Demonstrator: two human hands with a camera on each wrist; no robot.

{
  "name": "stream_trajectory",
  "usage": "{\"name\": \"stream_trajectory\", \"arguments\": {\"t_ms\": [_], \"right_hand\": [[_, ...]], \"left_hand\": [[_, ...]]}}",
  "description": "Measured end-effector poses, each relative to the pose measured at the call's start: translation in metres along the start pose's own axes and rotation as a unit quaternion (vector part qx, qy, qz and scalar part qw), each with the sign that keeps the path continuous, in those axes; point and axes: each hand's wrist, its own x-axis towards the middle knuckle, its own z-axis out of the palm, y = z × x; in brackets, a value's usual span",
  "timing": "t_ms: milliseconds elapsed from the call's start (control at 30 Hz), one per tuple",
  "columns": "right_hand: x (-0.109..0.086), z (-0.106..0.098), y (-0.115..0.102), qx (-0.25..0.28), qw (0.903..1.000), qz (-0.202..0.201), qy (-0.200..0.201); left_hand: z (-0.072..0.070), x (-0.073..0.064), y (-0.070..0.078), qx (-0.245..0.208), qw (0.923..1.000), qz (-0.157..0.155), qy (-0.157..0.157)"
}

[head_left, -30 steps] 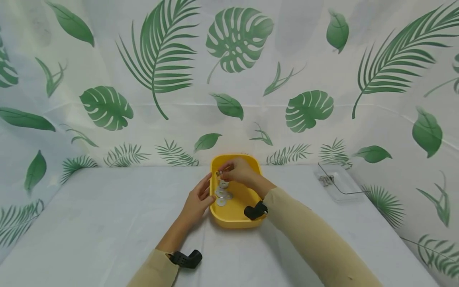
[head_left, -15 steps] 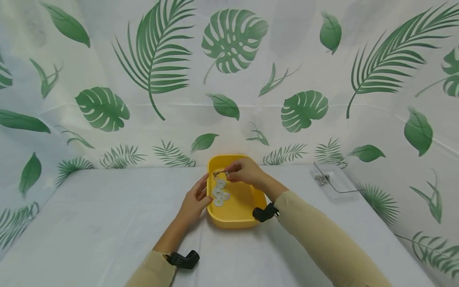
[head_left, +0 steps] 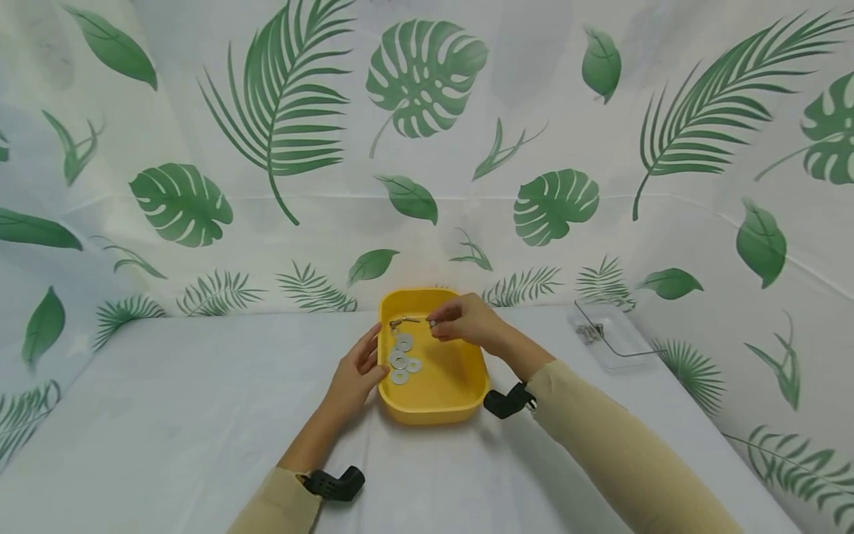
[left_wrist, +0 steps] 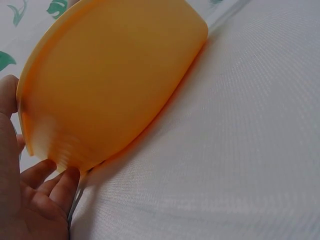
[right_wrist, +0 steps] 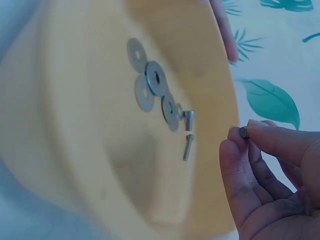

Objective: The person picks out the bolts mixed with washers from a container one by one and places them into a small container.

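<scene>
A yellow plastic tub (head_left: 434,410) stands on the white-covered table. My left hand (head_left: 351,378) grips its left side, thumb at the rim and the other fingertips against the outer wall (left_wrist: 115,75). Over the tub's right part, my right hand (head_left: 470,324) pinches a small round-ended metal piece (right_wrist: 243,132) between thumb and fingertips; most of it is hidden by the fingers. Several flat washers (head_left: 399,360) lie on the tub floor toward the left, some overlapping. Beside them are a thicker bolt (right_wrist: 188,121) and a thinner bolt (right_wrist: 188,148).
To the right, a clear plastic box (head_left: 617,356) holds several small metal fasteners (head_left: 590,333). A long bent metal rod (head_left: 603,337) lies across that box. A leaf-printed cloth (head_left: 320,148) hangs behind the table.
My right hand has moved rightward, away from the tub's left side, with the metal piece in its pinch, uncovering the bolts. The left hand stays at the tub; the head view has shifted slightly.
</scene>
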Motion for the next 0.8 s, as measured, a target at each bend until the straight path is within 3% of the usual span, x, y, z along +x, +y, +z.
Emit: {"name": "stream_trajectory", "arguments": {"t_ms": [300, 800], "right_hand": [[-0.014, -0.015, 0.011, -0.009, 0.9995, 0.026, 0.012], [-0.035, -0.047, 0.031, -0.023, 0.9990, 0.017, 0.034]], "left_hand": [[0.001, -0.001, 0.001, -0.004, 1.0000, 0.001, -0.001], [0.001, -0.001, 0.000, -0.006, 1.0000, -0.001, -0.003]]}}
